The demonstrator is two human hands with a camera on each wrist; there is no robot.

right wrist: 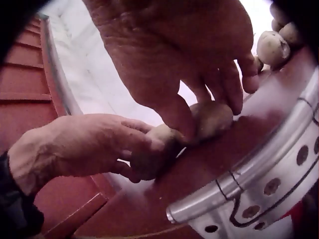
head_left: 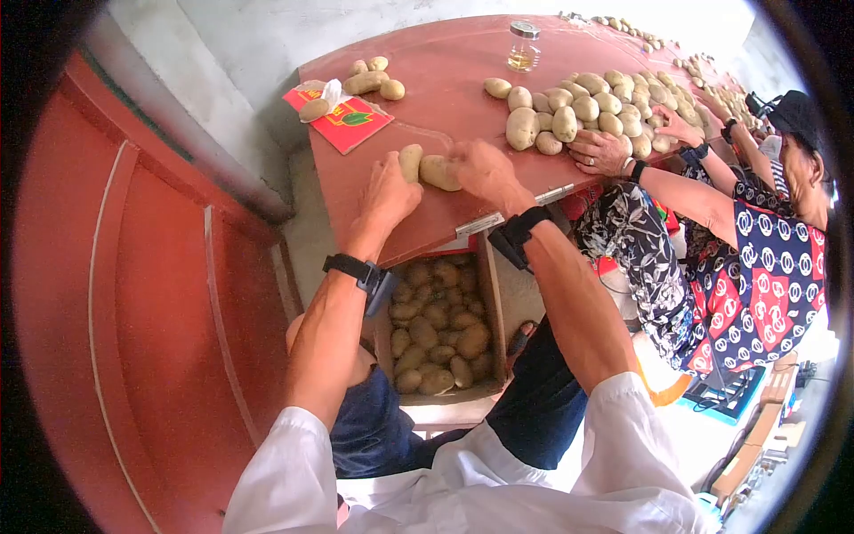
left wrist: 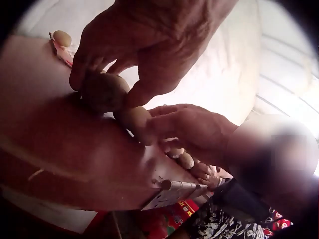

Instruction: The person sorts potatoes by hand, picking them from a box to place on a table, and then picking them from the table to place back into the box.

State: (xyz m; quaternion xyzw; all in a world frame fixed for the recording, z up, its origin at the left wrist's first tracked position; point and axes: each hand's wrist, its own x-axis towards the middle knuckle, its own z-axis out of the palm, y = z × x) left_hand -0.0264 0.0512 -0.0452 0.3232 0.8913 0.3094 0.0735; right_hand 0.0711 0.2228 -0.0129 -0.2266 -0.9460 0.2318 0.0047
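Observation:
On the red table, my left hand grips a potato between thumb and fingers. My right hand holds a second potato just to the right of it, with thumb and fingers around it in the right wrist view. Both potatoes lie close together, end to end, in the left wrist view, where the left hand's potato is partly covered by fingers. The right hand's fingers hide one end of its own potato.
A big potato pile spreads right, where other people's hands work. Several potatoes lie by a red card at the back left. Behind stands a glass jar. A potato-filled box sits below the table edge.

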